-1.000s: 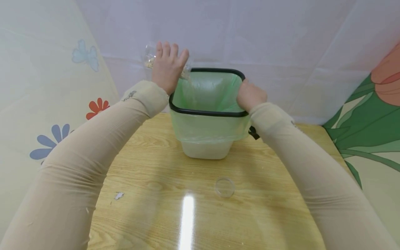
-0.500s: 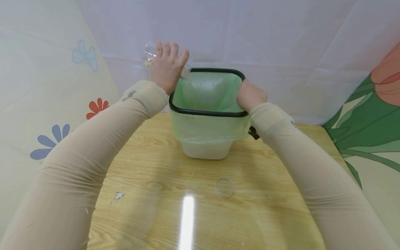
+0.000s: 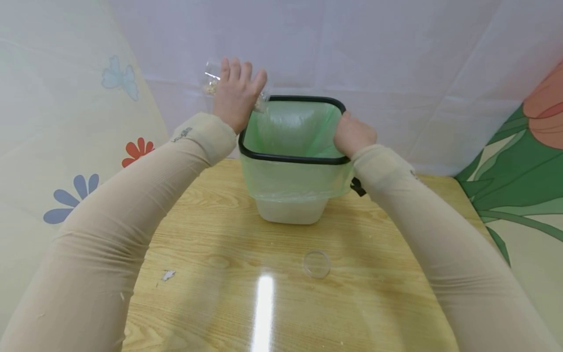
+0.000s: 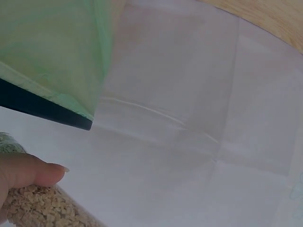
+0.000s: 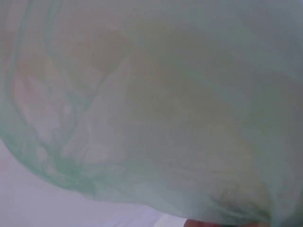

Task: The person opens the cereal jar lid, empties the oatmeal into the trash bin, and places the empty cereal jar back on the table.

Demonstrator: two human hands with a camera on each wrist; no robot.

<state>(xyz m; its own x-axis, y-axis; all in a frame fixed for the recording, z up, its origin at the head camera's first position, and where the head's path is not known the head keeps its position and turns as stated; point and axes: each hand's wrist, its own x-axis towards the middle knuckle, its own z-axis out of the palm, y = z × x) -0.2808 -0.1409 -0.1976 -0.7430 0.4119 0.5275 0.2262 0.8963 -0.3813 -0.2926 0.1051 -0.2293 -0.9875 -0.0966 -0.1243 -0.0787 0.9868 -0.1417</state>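
Note:
My left hand (image 3: 237, 95) grips a clear plastic jar (image 3: 213, 71), tipped on its side with its mouth over the left rim of a waste bin (image 3: 291, 211). Pale, oat-like flakes (image 4: 45, 205) lie inside the jar in the left wrist view, where the thumb presses on its wall. A green bag (image 3: 296, 181) lines the white bin and folds over its outside, beneath a black rim frame (image 3: 294, 159). My right hand (image 3: 354, 134) holds the right side of this rim, its fingertips hidden. In the right wrist view the green bag fills most of the picture.
On the wooden table (image 3: 228, 293) in front of the bin lies a clear round lid (image 3: 316, 264). A torn silvery scrap (image 3: 168, 275) is at the left. A white cloth backdrop (image 3: 374, 63) hangs close behind the bin. A black clip-like part (image 3: 357, 187) sticks out at its right.
A thin stream falling from the jar's mouth showed a second ago, looked fainter half a second ago, and is not visible now. Both hands stay almost in place.

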